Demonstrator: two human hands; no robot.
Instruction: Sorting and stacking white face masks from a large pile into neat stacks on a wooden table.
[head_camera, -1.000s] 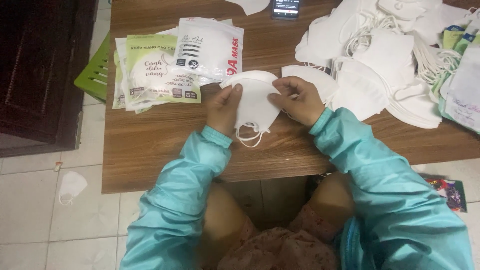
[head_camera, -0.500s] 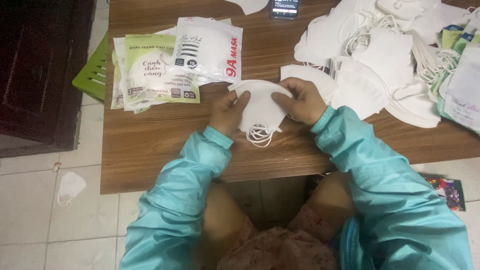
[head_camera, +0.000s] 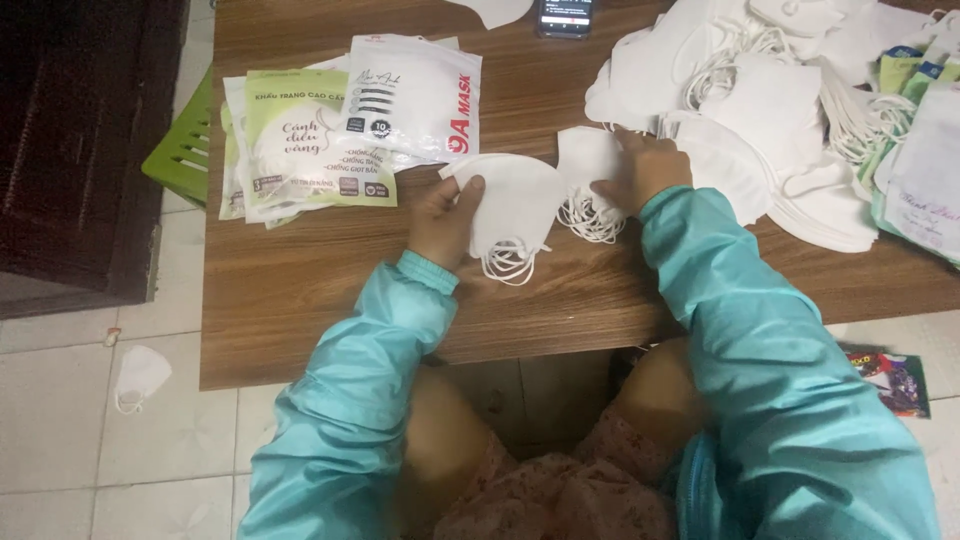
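two teal sleeves come up from your lap to the wooden table (head_camera: 300, 300), one hand on each side of the work. your left hand (head_camera: 445, 220) pinches a folded white mask (head_camera: 515, 205) by its left edge, thumb on top and fingers beneath, so the mask sits partly lifted near the table's middle with its ear loops (head_camera: 510, 262) trailing onto the wood just below. your right hand (head_camera: 645, 170) lies just beside it, fingers curled down and pressed onto a second white mask (head_camera: 585, 160), whose tangled loops spill out beneath the palm; whether it pinches that mask or only presses it, you cannot tell. left of your hands lies a fan of printed mask pouches (head_camera: 320, 135), green and white. to the right, beyond your right hand, spreads a heap of loose white masks (head_camera: 760, 110). farthest off, at the table's far edge, sits a dark phone (head_camera: 566, 15). down on the tiled floor at left lies one stray mask (head_camera: 140, 375).
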